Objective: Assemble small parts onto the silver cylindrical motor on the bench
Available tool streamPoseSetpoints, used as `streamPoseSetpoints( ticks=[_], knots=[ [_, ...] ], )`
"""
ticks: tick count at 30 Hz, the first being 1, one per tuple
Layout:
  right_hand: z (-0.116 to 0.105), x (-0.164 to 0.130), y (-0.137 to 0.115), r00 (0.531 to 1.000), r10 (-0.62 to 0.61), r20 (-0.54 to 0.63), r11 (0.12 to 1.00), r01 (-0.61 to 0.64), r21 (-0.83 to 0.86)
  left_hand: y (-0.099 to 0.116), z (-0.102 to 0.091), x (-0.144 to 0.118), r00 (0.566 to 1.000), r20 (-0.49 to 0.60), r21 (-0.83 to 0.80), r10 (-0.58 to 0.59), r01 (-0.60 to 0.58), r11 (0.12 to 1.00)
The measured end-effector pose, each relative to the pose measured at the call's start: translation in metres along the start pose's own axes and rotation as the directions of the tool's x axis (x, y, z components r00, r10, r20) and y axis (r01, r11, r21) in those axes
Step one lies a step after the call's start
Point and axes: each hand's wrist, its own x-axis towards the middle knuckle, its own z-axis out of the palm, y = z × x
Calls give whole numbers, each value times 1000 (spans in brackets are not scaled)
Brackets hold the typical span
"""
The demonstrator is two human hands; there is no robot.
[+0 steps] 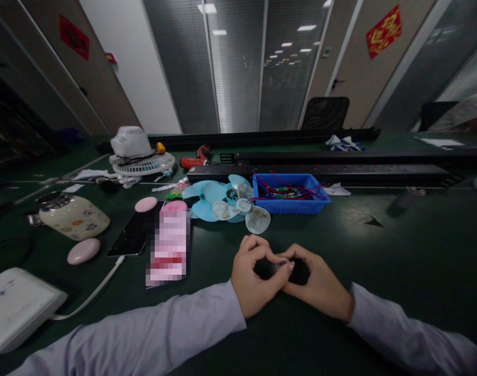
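My left hand and my right hand meet low over the dark green table, a little right of centre. Both are closed in a pinch, with thumbs and fingertips touching. Between the fingertips is a small greyish, partly see-through piece; most of it is hidden, so its kind does not show. Just beyond my hands lie pale blue fan blades and greyish translucent fan blades. Behind them stands a blue bin with red wires and green circuit boards inside.
Left lie a phone, a pink-and-white sheet, a patterned flask and a white box with a cable. Farther back are a white fan, a red drill and long black bars.
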Motion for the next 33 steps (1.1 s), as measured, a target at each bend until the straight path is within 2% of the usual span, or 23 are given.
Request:
streamPoseSetpoints(
  ticks=[4,8,17,20,24,28,33],
  knots=[
    [0,0,1,1000,3,-17,1000,-3,-3,1,3,3,1000,-24,-4,3,-4,1000],
    [0,0,0,1000,5,-21,1000,-5,-24,0,-1,2,1000,20,5,4,-4,1000],
    [0,0,0,1000,-10,-16,1000,10,-19,-4,-7,-1,991,111,71,79,-87,994],
    [0,0,0,1000,-13,-16,1000,13,-18,-4,-6,-2,990,103,68,100,-107,992],
    [-1,0,0,1000,-10,-18,999,9,-43,-4,-9,-1,993,38,45,112,-113,993],
    [-1,-1,0,1000,-2,-4,999,2,-44,-6,-21,-4,996,-8,80,85,-84,993],
    [-2,-2,2,1000,11,-6,1000,-11,-10,-16,-48,-22,993,117,266,4,-35,963]
  ],
)
